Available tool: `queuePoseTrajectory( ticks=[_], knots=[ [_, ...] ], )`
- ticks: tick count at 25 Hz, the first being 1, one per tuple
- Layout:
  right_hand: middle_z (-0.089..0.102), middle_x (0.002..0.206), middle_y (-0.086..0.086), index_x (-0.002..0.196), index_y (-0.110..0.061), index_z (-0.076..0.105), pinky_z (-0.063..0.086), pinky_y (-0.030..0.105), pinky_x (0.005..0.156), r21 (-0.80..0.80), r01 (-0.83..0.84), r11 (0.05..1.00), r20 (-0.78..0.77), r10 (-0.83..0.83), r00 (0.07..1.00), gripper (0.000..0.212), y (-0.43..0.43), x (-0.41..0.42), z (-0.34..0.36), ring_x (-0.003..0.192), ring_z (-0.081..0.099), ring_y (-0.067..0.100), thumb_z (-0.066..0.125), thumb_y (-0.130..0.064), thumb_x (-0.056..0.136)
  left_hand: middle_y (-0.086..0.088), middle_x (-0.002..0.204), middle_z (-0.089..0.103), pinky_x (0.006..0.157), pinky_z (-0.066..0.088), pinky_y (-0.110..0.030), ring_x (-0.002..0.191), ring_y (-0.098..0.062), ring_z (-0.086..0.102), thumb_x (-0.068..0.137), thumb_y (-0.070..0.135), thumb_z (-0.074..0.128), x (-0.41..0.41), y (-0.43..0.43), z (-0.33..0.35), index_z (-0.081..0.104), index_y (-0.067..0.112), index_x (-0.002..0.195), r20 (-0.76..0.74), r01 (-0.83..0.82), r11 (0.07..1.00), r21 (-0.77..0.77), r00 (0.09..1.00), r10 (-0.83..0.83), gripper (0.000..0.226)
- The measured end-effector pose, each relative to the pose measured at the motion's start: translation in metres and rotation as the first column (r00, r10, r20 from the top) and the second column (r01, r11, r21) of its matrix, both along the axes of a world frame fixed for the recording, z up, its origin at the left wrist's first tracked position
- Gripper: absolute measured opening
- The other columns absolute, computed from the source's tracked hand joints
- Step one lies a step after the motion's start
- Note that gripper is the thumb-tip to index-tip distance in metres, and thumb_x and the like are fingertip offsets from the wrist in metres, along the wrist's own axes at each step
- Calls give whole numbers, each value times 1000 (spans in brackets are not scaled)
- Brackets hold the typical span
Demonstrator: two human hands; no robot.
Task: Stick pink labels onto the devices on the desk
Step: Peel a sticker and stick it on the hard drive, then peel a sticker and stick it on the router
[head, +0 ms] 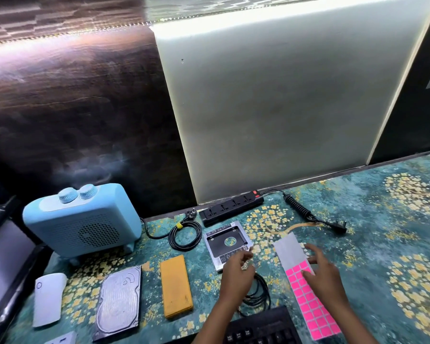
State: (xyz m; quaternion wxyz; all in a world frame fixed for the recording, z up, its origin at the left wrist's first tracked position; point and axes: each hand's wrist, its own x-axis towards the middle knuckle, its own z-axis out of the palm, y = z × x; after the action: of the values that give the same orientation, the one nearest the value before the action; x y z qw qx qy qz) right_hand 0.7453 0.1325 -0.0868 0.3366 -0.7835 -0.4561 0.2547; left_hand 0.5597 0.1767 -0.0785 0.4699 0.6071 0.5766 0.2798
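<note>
The pink label sheet (pixel 310 309) lay on the floral desk mat (pixel 395 244), right of the silver drive caddy (pixel 227 242). The right hand (pixel 325 271) rested on it, fingers spread. The left hand (pixel 238 271) hovered over the caddy's near edge with fingers curled; whether it pinched a label could not be told.

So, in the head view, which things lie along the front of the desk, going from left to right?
White device → hard drive → yellow case → left hand → pink label sheet.

- One blue heater (pixel 82 219)
- One black power strip (pixel 231 207)
- One silver drive caddy (pixel 227 240)
- One hard drive (pixel 119 301)
- One orange power bank (pixel 176 285)
- One white gadget (pixel 47 297)
- One keyboard (pixel 266 328)
- One pink label sheet (pixel 310 304)
- Two hands: left hand (pixel 236 274), right hand (pixel 325 271)
</note>
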Motion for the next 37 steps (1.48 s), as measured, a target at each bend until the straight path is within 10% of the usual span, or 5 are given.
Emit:
queuePoseTrajectory(
  ticks=[6,20,26,30,37],
  knots=[
    [42,135,12,129,-18,43,42,45,92,-160,-27,987,395,89,914,56,11,-31,-9,121,39,32,60,-10,77,12,99,56,79,39,-18,99,-11,51,89,12,56,-42,-10,-6,55,26,96,-25,-46,996,77,999,48,15],
    [49,119,2,119,-19,52,35,26,91,-25,-531,847,69,532,844,39,26,-285,9,116,46,19,63,-18,82,-3,107,60,80,39,-21,106,-22,57,85,8,58,-315,-6,-5,60,13,106,-173,-401,895,196,884,434,22],
    [56,95,-4,92,-27,57,42,25,77,153,-470,870,-125,488,864,24,40,-375,13,90,56,17,69,-13,77,-18,128,43,88,44,-39,114,-37,48,77,15,66,-418,13,-13,43,7,128,-309,-661,726,188,662,683,57],
    [69,73,-3,72,-22,68,47,12,56,229,-358,905,-330,419,846,14,52,-417,18,65,63,5,73,-9,73,-19,129,49,87,46,-35,114,-34,52,70,22,75,-452,31,-28,43,1,126,-434,-590,807,17,723,537,67],
    [59,44,-9,59,-16,65,38,9,42,141,-420,897,-495,431,754,19,81,-476,8,43,51,-1,75,-4,70,-21,103,71,74,54,-36,82,-22,62,65,2,80,-464,41,-45,69,-5,93,-62,-569,802,-182,821,568,30]
  ],
)
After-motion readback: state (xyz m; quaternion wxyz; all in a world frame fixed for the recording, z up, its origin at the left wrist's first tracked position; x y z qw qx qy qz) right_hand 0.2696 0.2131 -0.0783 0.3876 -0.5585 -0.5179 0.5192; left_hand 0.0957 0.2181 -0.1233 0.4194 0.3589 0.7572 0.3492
